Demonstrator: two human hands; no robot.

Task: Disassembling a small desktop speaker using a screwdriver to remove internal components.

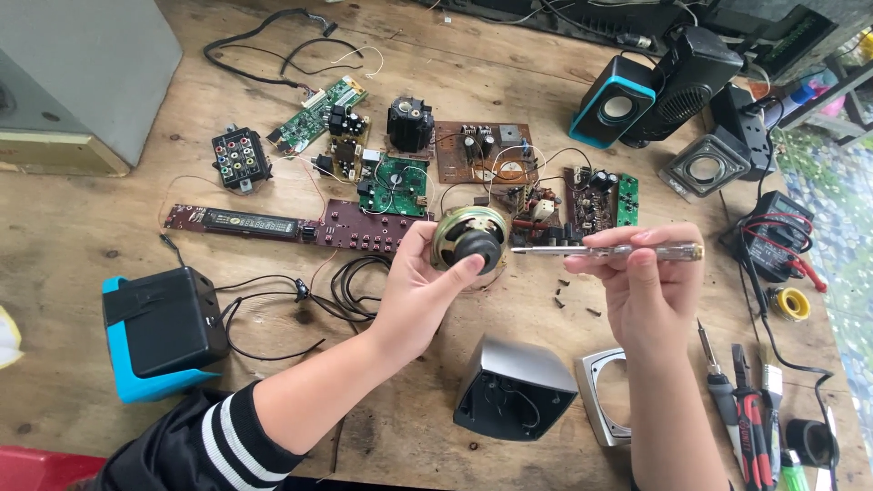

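At frame centre our left hand point(418, 286) pinches the round speaker driver point(470, 238) — our right hand point(647, 282) grips a screwdriver point(607, 251), tip touching the driver's right edge.

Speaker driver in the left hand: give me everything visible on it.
The speaker driver is a small round unit, seen from the back: a brassy metal frame ring around a black cylindrical magnet. It is bare, out of any housing, held above the wooden table. The left hand grips its left and lower edge, thumb on the magnet. The metal tip of the screwdriver, held level in the right hand, reaches its right rim. Wiring cannot be made out.
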